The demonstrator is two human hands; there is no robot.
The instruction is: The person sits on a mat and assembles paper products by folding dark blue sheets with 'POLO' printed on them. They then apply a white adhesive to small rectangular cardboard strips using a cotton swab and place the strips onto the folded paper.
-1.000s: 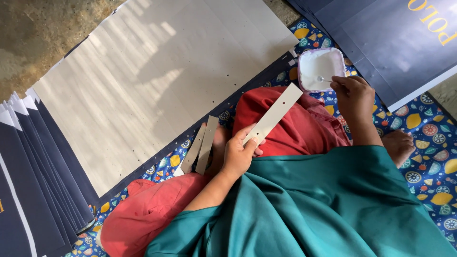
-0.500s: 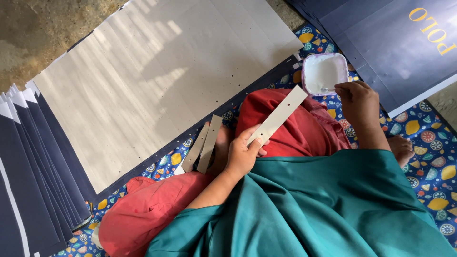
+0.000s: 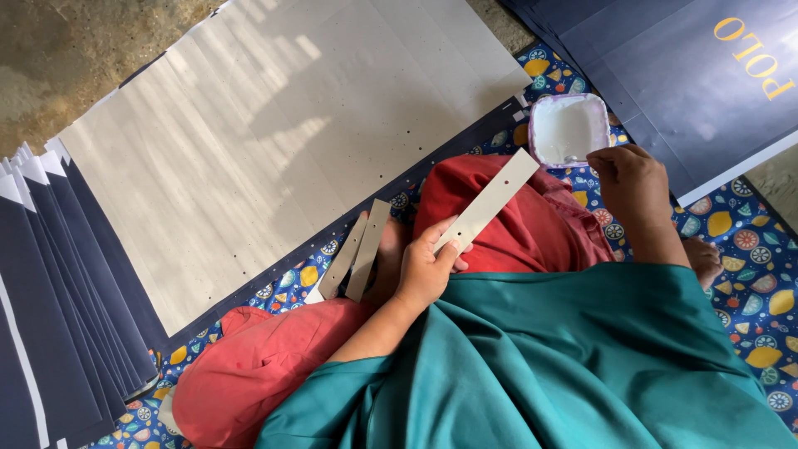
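Observation:
My left hand (image 3: 426, 268) grips a long grey cardboard strip (image 3: 490, 198) with small punched holes, held slanted over my red-clothed knee. My right hand (image 3: 630, 179) hovers at the edge of a small square tub of white paste (image 3: 569, 128), fingers curled toward it; whether the fingertips touch the paste is hidden. Two more grey strips (image 3: 356, 252) lie on the mat just left of my left hand.
A large pale grey sheet (image 3: 274, 133) is spread ahead on the floor. A fanned stack of dark blue sheets (image 3: 58, 291) lies at the left. More dark blue sheets (image 3: 682, 75) sit at the upper right. A fruit-patterned mat (image 3: 748, 258) is underneath.
My right hand has drawn back slightly from over the tub to its near edge. The left hand keeps the strip in the same slant.

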